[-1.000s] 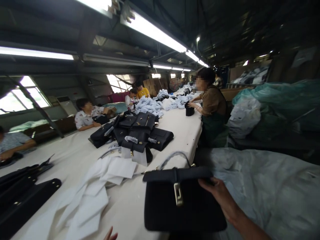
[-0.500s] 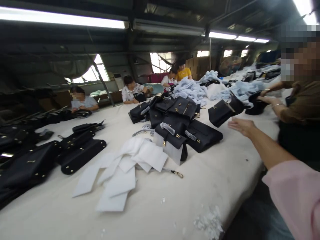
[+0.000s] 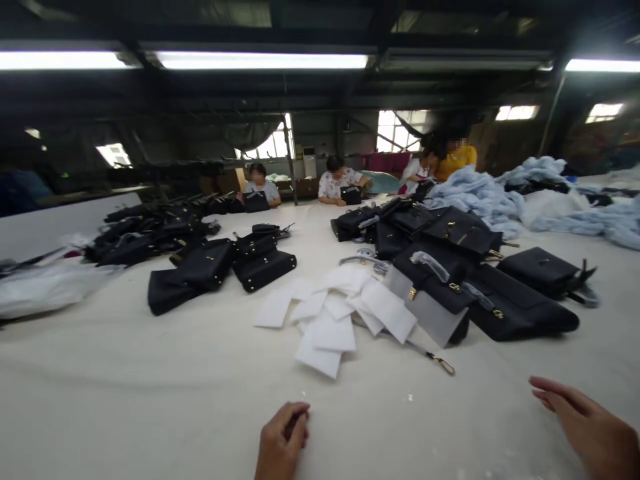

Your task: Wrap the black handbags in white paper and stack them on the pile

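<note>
My left hand [image 3: 285, 437] is at the bottom centre, over the pale cloth-covered table [image 3: 165, 400]. Its fingers are loosely curled, thumb apart from the index finger, with nothing seen in them. On the lower right, my right hand [image 3: 587, 423] has its fingers stretched out and holds nothing. The white foam sheets [image 3: 333, 332] lie loosely overlapped ahead of my left hand. To their right, a black handbag [image 3: 435, 273] with a plastic-wrapped handle leans on a pile of similar bags. A strap with a gold clasp [image 3: 444, 365] pokes out between my hands.
More black bags [image 3: 205, 263] are heaped on the left, near crumpled clear plastic [image 3: 50, 290]. Light blue fluffy material [image 3: 475, 197] is piled at the back right. Several people sit along the far side, one in a floral top [image 3: 337, 185].
My view has swung left. My right hand, earlier stretched toward a black bag near a co-worker, is now drawn back without it. That bag lies on the table's right; my left hand has come into view.
</note>
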`<state>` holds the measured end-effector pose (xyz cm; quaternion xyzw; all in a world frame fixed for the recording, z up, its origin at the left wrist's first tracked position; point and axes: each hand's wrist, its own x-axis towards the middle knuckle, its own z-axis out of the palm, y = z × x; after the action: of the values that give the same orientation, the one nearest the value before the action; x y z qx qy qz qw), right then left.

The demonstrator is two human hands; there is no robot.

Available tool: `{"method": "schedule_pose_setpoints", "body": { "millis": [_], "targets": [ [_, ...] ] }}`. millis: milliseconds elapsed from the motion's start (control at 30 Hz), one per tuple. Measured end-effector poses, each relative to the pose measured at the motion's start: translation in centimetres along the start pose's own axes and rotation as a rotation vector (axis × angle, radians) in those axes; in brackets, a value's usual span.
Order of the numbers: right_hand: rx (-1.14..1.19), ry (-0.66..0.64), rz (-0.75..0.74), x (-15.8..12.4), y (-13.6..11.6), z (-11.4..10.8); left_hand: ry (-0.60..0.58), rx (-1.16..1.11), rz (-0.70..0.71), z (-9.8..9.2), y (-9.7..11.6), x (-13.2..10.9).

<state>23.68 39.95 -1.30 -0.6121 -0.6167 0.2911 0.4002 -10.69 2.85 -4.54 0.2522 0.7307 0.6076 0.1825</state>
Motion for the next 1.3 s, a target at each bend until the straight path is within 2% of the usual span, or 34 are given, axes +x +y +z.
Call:
{"method": "schedule_pose_setpoints", "body": {
  "millis": [67,133,167,233,300,367,467,533,567,633,733,833,900,967,1067,1167,1233,1300],
  "targets": [
    [0.009,-0.13,-0.035,-3.5,-4.7,1.1,0.182,0.002,-0.024,-3.5,-0.1,2.1],
    [0.062,-0.407,-0.156,-7.9,-10.0,3.8,0.365,-0.081,-0.077,-6.1,-0.6,3.8],
    [0.081,-0.564,-0.241,-10.2,-12.6,5.7,0.411,-0.136,-0.102,-7.0,-1.0,4.5],
    [0.106,-0.811,-0.42,-14.4,-17.6,10.8,0.421,-0.213,-0.135,-7.7,-1.5,5.3],
    [0.119,-0.927,-0.616,-17.8,-22.2,17.1,0.374,-0.223,-0.148,-7.6,-1.9,5.6],
    [0.065,-0.91,-0.834,-20.2,-26.9,24.4,0.323,-0.192,-0.138,-7.2,-2.2,5.7],
    [-0.276,-0.704,-1.225,-22.6,-33.7,35.5,0.288,-0.162,-0.123,-6.7,-2.6,5.7],
    [-0.347,-0.662,-1.362,-23.8,-37.4,42.2,0.294,-0.166,-0.144,-6.6,-2.7,5.7],
    [-0.434,-0.589,-1.483,-24.3,-38.8,45.2,0.301,-0.173,-0.163,-6.6,-2.7,5.8],
    [-0.556,-0.47,-1.621,-25.4,-40.7,50.3,0.309,-0.194,-0.2,-6.8,-2.4,5.8],
    [-0.631,-0.41,-1.654,-26.7,-41.4,55.1,0.307,-0.234,-0.247,-7.1,-1.7,5.6],
    [-0.644,-0.389,-1.633,-27.1,-41.1,57.0,0.302,-0.239,-0.278,-7.6,-0.8,5.3],
    [-0.651,-0.383,-1.641,-27.0,-40.9,57.0,0.297,-0.215,-0.297,-7.8,-0.4,5.3],
    [-0.659,-0.392,-1.666,-26.9,-40.6,56.1,0.287,-0.224,-0.332,-7.9,-0.2,5.4],
    [-0.672,-0.426,-1.723,-27.0,-39.8,53.2,0.308,-0.318,-0.382,-8.0,-0.5,5.9],
    [-0.696,-0.493,-1.808,-27.5,-38.6,49.3,0.471,-0.516,-0.378,-8.9,-1.3,6.7],
    [-0.698,-0.542,-1.887,-28.1,-37.8,46.5,0.591,-0.735,-0.337,-10.2,-2.2,7.2],
    [-0.648,-0.552,-1.968,-29.0,-37.2,43.7,0.613,-0.767,-0.21,-11.8,-2.8,7.6]
  ]
}}
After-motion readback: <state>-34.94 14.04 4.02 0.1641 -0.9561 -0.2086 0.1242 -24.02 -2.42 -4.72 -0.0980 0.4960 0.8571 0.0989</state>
